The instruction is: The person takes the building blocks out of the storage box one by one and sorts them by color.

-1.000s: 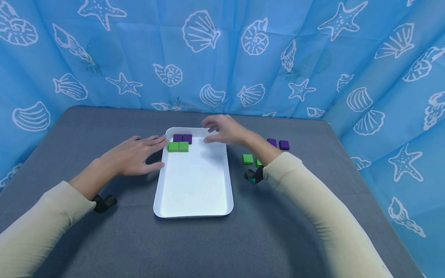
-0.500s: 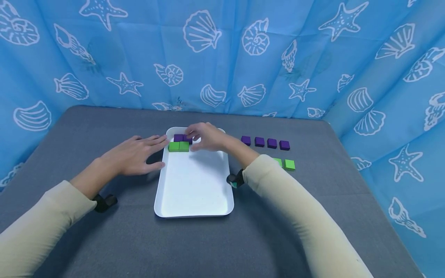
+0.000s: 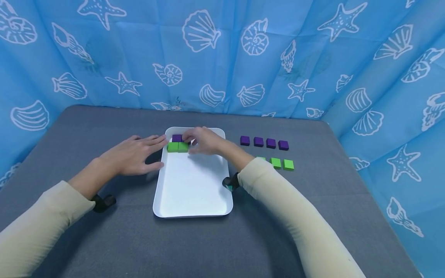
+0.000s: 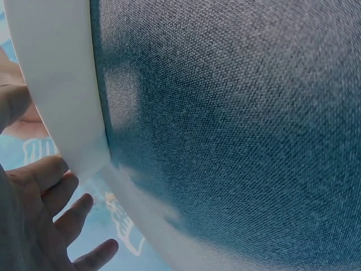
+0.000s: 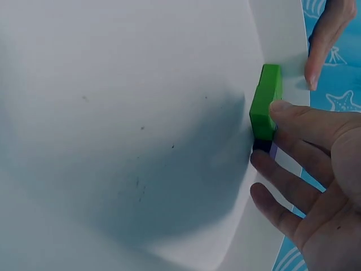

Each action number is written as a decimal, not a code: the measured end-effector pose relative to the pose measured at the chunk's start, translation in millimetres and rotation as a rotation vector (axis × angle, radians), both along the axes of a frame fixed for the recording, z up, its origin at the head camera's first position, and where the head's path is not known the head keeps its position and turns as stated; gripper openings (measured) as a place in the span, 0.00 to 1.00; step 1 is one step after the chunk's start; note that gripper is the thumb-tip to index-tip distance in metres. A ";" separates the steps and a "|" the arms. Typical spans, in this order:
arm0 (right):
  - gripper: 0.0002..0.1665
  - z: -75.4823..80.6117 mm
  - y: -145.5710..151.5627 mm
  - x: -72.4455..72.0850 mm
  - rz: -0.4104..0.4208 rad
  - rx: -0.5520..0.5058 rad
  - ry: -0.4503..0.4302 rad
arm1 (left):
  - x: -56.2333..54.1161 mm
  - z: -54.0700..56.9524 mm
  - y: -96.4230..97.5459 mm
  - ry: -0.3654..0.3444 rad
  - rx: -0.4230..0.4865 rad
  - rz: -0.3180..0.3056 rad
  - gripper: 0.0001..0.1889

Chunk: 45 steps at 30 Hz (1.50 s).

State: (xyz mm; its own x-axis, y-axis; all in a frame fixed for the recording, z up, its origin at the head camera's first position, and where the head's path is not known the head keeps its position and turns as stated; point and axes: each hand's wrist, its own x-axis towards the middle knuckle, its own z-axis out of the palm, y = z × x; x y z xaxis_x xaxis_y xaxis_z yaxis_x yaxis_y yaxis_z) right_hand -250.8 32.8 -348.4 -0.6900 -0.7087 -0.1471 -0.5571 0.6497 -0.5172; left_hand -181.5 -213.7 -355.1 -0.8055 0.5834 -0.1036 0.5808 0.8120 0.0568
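The white tray (image 3: 194,185) lies on the table, holding two green blocks (image 3: 177,147) side by side and two purple blocks (image 3: 176,138) behind them at its far left corner. My right hand (image 3: 205,139) reaches in and holds the right purple block (image 5: 262,145) with curled fingers that partly cover it. In the right wrist view the thumb lies against the green block (image 5: 266,107) beside it. At the tray's left rim, my left hand (image 3: 135,156) rests with fingers extended; the left wrist view shows its fingertips (image 4: 53,164) right at the tray wall.
Right of the tray, several purple blocks (image 3: 258,141) form a row on the grey table (image 3: 313,231). Nearer, a row of green blocks (image 3: 288,165) is partly hidden by the right sleeve (image 3: 278,193). A blue shell-patterned curtain (image 3: 222,58) borders the table's far side and right.
My right hand has moved left across the tray and down onto the blocks at its far left corner. My left hand stays at the rim.
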 end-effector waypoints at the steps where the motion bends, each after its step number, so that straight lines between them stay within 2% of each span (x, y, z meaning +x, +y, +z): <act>1: 0.27 -0.2 -0.3 0.2 0.001 -0.010 -0.008 | -0.2 -0.3 -0.3 -0.001 -0.001 0.000 0.41; 6: 0.28 -1.3 -4.3 1.9 -0.003 -0.029 -0.039 | -1.3 -2.0 -2.0 -0.003 -0.007 0.001 0.41; 13: 0.29 -8.5 -10.6 2.1 -0.029 0.027 0.008 | -0.4 -2.9 -1.8 -0.004 0.005 0.000 0.41; 20: 0.27 -10.2 -14.2 2.1 -0.057 0.033 0.027 | 0.0 -3.5 -2.2 0.006 0.005 -0.004 0.41; 28: 0.26 -4.6 -8.7 2.8 -0.018 0.041 0.025 | 0.8 -2.6 -1.8 0.005 0.016 -0.003 0.41; 37: 0.25 6.0 27.4 4.0 0.038 -0.002 0.032 | -0.6 -0.4 -0.8 -0.015 0.004 0.009 0.41; 45: 0.25 14.1 78.6 11.8 -0.014 -0.042 0.052 | 0.4 -1.1 -1.4 -0.004 0.020 0.004 0.41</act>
State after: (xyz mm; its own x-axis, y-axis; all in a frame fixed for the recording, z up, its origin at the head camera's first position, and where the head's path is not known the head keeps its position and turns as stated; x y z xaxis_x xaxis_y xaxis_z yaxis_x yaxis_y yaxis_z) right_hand -239.0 111.4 -334.2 -0.7059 -0.7036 -0.0812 -0.5746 0.6359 -0.5152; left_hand -181.1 -215.2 -356.2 -0.8073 0.5824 -0.0951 0.5775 0.8129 0.0756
